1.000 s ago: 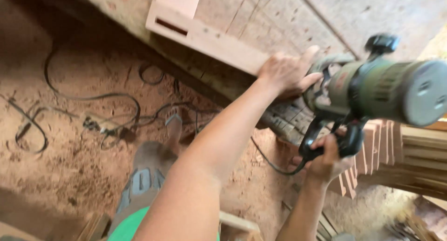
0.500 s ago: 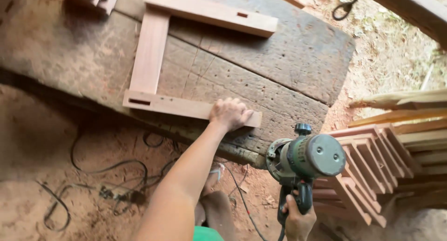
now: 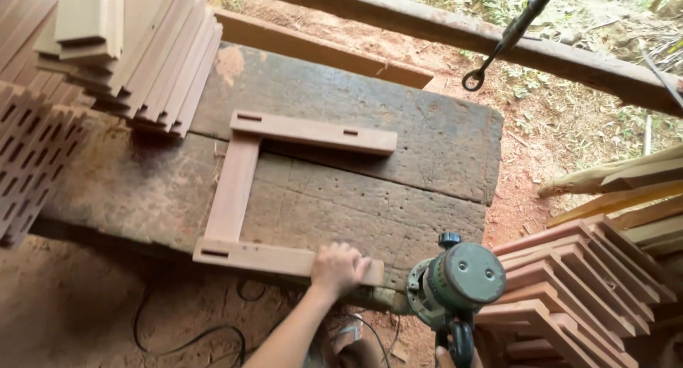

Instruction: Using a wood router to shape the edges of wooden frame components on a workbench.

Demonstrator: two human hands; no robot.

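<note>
Two hands busy: left hand (image 3: pixel 340 268) now presses flat on the frame (image 3: pixel 235 190) at six o'clock of the desk (image 3: pixel 427 147); right hand (image 3: pixel 447 355) has carried the router (image 3: pixel 459 283) alongside.

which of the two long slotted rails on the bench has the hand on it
The near rail, along the workbench's front edge: the left hand presses its right end. The far rail lies untouched, joined by the crosspiece.

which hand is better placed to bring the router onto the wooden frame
Right. The right hand grips the green router by its handle just off the bench edge, while the left hand is pressed flat on the wooden frame.
</note>
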